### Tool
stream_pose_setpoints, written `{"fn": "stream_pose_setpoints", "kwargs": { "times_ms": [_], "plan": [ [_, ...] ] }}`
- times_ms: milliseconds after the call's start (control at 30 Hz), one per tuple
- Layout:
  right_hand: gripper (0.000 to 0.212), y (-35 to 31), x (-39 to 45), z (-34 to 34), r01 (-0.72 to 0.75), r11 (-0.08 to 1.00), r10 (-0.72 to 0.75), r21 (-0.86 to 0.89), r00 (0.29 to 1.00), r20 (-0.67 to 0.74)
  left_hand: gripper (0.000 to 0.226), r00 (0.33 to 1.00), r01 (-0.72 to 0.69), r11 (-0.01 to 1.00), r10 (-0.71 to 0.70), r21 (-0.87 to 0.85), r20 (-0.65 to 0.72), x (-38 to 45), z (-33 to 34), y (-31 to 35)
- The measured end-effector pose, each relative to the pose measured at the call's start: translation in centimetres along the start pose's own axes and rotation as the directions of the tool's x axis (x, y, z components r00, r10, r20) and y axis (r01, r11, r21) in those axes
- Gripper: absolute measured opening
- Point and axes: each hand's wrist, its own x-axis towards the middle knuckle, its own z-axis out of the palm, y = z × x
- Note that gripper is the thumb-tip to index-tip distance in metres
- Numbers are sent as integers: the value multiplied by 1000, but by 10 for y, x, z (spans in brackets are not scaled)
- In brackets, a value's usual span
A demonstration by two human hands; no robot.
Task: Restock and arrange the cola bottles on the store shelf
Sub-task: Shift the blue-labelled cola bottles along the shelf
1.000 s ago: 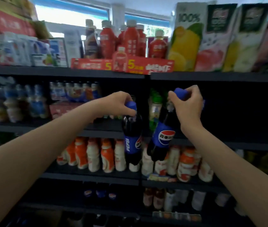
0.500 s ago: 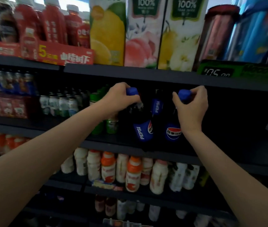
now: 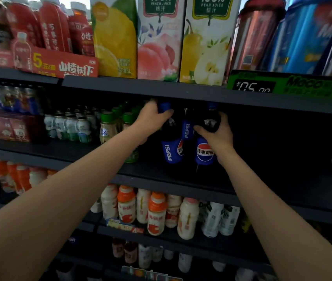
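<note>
Cartons (image 3: 158, 37) overhead, green-capped bottles (image 3: 108, 126) left of cola bottles (image 3: 171, 147).

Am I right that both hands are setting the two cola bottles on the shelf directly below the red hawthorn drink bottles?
Not quite. In the head view the left hand and right hand set the cola bottles below the juice cartons; the hawthorn drink bottles stand further left.

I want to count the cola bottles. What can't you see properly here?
Head view:
- Middle cola bottle: mostly hidden between the front two.
- Left bottle's cap: partly covered by the left hand.
- Bottle bases: lost in shadow.
- Right of the right hand: too dark.
</note>
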Motion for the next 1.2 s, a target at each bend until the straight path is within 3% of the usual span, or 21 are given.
{"fn": "stream_pose_setpoints", "kwargs": {
  "times_ms": [133,300,400,633,800,933,1067,1200],
  "plan": [
    [78,13,-6,-3,-86,996,85,4,994,70,48,998,-43,999,44,-14,34,3,9,1],
    [75,56,-20,-3,-172,904,252,-391,954,164,45,998,-42,999,44,-31,40,7,23,1],
    [75,59,-15,-2,-211,910,301,-356,929,217,44,999,-36,993,40,-116,37,5,35,1],
    [65,57,0,18,-286,912,360,-296,902,238,54,999,-4,996,9,-92,48,15,50,-8],
    [61,63,7,27,-297,921,357,-253,902,242,92,984,71,996,-60,-60,167,-7,53,-40],
    [58,69,13,37,-275,928,330,-251,919,214,76,967,223,971,-232,91,108,-27,70,-73],
    [46,70,22,51,-255,926,312,-279,932,183,73,962,218,946,-250,241,111,-19,69,-88],
    [40,71,28,64,-241,924,296,-296,943,155,67,942,185,969,-223,165,250,-11,54,-93]
  ]
}}
